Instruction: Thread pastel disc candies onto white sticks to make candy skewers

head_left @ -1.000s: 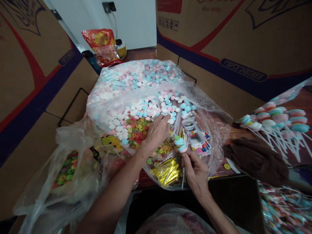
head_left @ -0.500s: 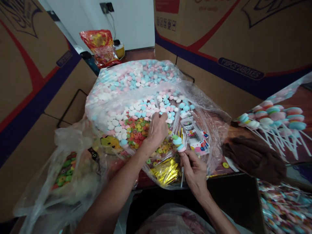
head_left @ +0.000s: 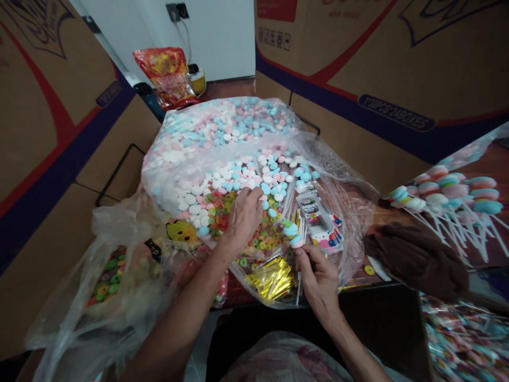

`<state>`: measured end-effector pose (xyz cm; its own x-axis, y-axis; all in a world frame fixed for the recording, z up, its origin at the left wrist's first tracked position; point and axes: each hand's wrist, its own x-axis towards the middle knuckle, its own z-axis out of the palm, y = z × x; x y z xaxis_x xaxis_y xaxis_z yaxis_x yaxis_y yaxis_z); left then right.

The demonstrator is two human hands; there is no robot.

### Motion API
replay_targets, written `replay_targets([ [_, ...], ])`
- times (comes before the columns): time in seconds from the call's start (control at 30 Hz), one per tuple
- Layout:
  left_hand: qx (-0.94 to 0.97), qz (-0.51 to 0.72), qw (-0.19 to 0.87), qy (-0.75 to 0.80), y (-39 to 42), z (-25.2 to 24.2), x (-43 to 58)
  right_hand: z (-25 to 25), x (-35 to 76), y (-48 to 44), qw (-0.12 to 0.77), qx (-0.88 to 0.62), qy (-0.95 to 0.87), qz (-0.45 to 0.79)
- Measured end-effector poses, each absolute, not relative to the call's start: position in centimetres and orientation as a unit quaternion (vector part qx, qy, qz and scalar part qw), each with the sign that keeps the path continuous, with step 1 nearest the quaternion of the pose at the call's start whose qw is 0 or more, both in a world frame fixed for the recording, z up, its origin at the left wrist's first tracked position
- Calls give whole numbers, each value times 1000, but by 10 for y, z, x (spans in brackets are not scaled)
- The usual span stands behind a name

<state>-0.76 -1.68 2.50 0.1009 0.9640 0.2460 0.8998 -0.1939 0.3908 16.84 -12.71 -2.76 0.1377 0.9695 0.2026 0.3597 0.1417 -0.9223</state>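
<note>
- Right hand (head_left: 318,278) pinches thin white stick stacked with pastel candy discs (head_left: 292,233), its long axis pointing away from the person.
- Left hand (head_left: 242,215), curled, contents unclear, rests on loose pastel candy discs (head_left: 222,183) just left of the stack.

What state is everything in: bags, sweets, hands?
Big clear bag: open, mouth spread.
Loose sweets: heaped inside it.
Left hand: fingers curled on the heap.
Right hand: closed on the candy stick.
Candy stick: upright, sweets threaded on top.
Finished lollipops: lying in a row.
Gold ties: bundled, lying flat.

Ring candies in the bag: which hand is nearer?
Left. The left hand lies over the ring candies; the right hand is below them, holding a candy stick.
</note>
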Motion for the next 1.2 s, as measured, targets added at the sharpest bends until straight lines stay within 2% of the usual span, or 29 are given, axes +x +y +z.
replay_targets([
  [0.13,778,201,54,593,-15,26,-7,-30,169,-128,487,-572,-578,318],
  [0.6,843,174,130,492,-24,32,-20,-32,170,-128,473,-577,-588,311],
  [0.97,828,184,189,495,-32,33,-16,-28,168,-128,497,-577,-569,310],
  [1.2,796,205,147,550,-13,34,-6,-21,165,-130,537,-574,-549,284],
])
